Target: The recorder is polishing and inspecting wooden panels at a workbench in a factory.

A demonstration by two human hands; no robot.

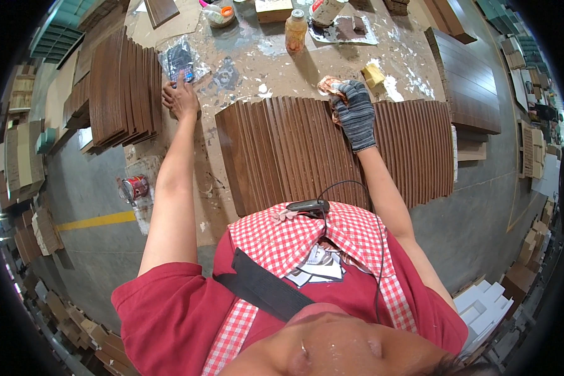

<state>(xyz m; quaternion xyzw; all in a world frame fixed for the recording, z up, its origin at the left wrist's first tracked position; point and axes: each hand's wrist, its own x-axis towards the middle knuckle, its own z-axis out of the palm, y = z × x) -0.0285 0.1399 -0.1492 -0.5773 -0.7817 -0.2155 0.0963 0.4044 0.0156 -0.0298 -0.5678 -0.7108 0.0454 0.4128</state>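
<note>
My bare left hand (182, 100) reaches to the far left of the table, a fingertip on the lit screen of a dark phone (180, 57) in a clear plastic bag. Its fingers are apart and grip nothing. A grey striped knit glove covers my right hand (356, 113), which is closed around a crumpled, brown-stained rag (329, 85). That hand rests at the far edge of a long row of brown wooden boards (294, 156), packed side by side in front of me. A yellow sponge (373, 75) lies just beyond the glove.
More brown boards (116, 94) stand at the left, and wide panels (467, 81) lie at the right. On the paint-spotted table (257, 69) are a bottle of amber liquid (296, 31) and a white container (327, 11). A red can (133, 187) sits left of my left forearm.
</note>
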